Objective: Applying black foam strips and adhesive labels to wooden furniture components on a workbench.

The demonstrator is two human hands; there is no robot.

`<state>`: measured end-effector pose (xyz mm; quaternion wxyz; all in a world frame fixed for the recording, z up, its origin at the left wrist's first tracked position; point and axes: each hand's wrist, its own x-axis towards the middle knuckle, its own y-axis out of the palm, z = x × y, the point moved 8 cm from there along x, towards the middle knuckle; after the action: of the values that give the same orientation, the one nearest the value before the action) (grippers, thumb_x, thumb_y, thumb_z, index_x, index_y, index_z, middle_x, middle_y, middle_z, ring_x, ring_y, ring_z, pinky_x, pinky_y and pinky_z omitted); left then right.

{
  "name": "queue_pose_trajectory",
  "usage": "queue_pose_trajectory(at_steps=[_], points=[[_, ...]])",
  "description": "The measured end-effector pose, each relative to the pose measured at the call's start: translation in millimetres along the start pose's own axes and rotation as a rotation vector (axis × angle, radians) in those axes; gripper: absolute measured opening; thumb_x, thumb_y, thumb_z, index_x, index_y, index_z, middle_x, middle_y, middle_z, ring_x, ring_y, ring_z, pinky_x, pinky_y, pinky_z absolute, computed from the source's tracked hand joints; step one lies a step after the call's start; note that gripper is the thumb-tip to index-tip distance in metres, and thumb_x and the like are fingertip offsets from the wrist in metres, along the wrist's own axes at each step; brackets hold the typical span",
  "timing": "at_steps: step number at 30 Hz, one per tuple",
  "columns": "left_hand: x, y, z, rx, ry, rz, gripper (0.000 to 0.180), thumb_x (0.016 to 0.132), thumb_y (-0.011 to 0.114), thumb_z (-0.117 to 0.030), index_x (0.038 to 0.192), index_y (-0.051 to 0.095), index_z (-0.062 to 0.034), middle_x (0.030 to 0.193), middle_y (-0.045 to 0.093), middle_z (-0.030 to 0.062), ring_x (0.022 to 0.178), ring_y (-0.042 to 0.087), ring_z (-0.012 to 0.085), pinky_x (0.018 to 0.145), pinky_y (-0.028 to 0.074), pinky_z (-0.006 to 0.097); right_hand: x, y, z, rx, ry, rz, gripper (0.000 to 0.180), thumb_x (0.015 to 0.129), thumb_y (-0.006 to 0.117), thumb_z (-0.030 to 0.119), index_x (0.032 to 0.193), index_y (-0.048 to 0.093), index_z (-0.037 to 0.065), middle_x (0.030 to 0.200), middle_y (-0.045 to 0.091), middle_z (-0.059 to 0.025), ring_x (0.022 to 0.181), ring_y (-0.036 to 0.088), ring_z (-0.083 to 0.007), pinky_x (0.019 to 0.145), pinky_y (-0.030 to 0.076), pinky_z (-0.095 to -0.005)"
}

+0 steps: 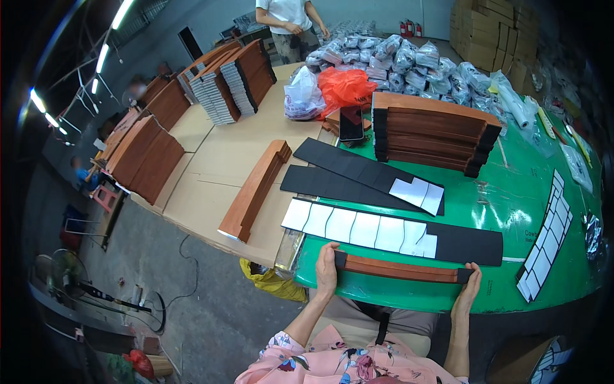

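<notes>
A long reddish-brown wooden piece [400,269] with black end pads lies along the near edge of the green table. My left hand [326,272] closes on its left end, and my right hand [469,289] grips its right end. Just beyond it stretches a black foam strip [470,243], its left part covered with white backing pieces. Two more black strips [345,185] overlap farther back, one with white pieces at its right end. To the right rests a sheet of white stickers [545,237] with black gaps.
A stack of brown wooden pieces [435,131] stands at the back of the green table [499,211]. One single wooden piece [256,192] lies on cardboard at left. Behind are a phone [351,123], plastic bags [345,86], many wrapped packs [422,67] and a standing person [288,25].
</notes>
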<state>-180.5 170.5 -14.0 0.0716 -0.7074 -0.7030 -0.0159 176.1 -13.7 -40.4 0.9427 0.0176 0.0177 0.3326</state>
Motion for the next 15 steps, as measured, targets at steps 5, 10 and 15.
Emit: queue_pose_trajectory(at_steps=[5, 10, 15], points=[[1.3, -2.7, 0.9, -0.024, 0.0, -0.027, 0.045, 0.097, 0.034, -0.039, 0.094, 0.057, 0.0003, 0.082, 0.057, 0.0078, 0.078, 0.052, 0.016, 0.073, 0.041, 0.029, -2.2, 1.4, 9.1, -0.045, -0.001, -0.048, 0.052, 0.098, 0.028, 0.046, 0.121, 0.045, 0.002, 0.115, 0.048, -0.0106, 0.115, 0.04, -0.0219, 0.103, 0.025, -0.0352], [-3.8, -8.7, -20.1, -0.058, 0.017, -0.063, 0.046, 0.096, 0.034, -0.04, 0.09, 0.056, -0.0012, 0.082, 0.055, 0.0058, 0.077, 0.049, 0.0139, 0.074, 0.04, 0.028, -7.3, 2.5, 19.6, -0.011, -0.057, -0.055, 0.044, 0.099, 0.031, 0.038, 0.117, 0.048, 0.002, 0.111, 0.05, -0.0098, 0.11, 0.044, -0.0212, 0.099, 0.029, -0.034], [-1.9, -13.0, 10.2, -0.003, 0.003, -0.011, 0.043, 0.096, 0.035, -0.038, 0.092, 0.056, -0.0004, 0.085, 0.057, 0.0072, 0.08, 0.051, 0.0148, 0.077, 0.04, 0.029, -4.4, 6.3, 14.0, -0.267, -0.118, -0.046, 0.039, 0.1, 0.031, 0.032, 0.116, 0.049, 0.001, 0.107, 0.053, -0.0097, 0.108, 0.046, -0.0206, 0.099, 0.029, -0.0342]])
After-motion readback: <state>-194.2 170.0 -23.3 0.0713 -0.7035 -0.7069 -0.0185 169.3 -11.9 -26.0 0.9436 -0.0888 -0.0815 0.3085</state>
